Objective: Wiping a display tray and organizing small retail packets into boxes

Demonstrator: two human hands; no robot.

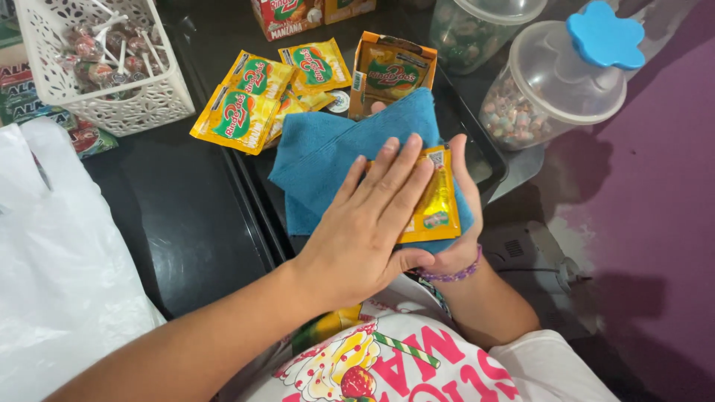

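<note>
The left hand (pixel 372 216) lies flat, fingers straight, pressing a shiny yellow foil sachet (pixel 436 201) against a blue cloth (pixel 335 149) that the right hand (pixel 458 223) cups from beneath, near the middle of the black desk (pixel 186 223). Wiping goes best with firm, even palm pressure and the cloth kept taut. More yellow sachets with green and red oval labels (pixel 246 104) lie far left, beside a white lattice plastic basket of lollipops (pixel 104 59).
</note>
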